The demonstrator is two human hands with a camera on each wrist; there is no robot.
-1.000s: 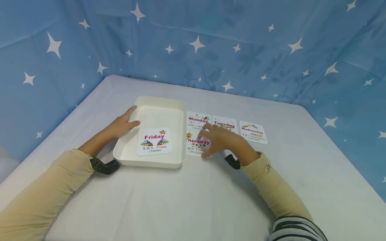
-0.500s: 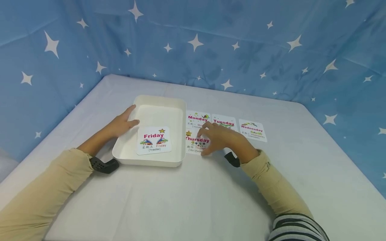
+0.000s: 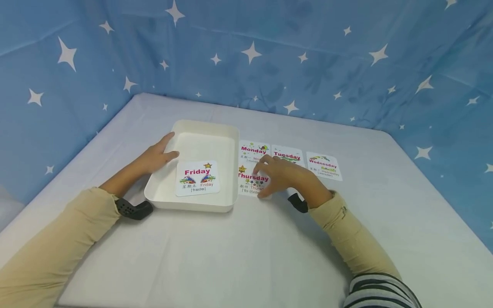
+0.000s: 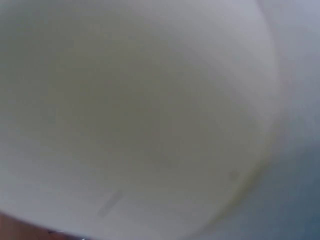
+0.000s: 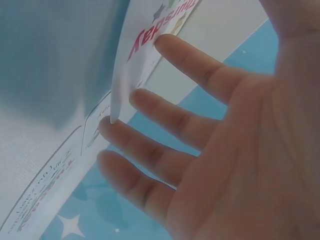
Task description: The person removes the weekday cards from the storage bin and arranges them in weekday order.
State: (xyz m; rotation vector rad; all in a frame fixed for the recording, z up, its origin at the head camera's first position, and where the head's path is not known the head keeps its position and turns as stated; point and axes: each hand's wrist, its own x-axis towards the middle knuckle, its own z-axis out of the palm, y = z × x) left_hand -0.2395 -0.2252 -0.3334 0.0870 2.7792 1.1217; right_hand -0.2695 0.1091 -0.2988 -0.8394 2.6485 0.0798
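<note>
One card, Friday [image 3: 197, 179], lay toward six in the tray [image 3: 197, 147], which the left hand [image 3: 157, 156] gripped at nine, with Thursday [image 3: 249, 183] outside at three-thirty beneath loose fingertips of the right hand [image 3: 281, 174], whose careless push could knock Monday [image 3: 252, 150], at Thursday's twelve, askew.

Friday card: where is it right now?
In the head view, the Friday card lies inside the white tray, in its near half, left of the Thursday card.

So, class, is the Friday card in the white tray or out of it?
In. The Friday card lies face up inside the white tray, its edges within the walls.
</note>
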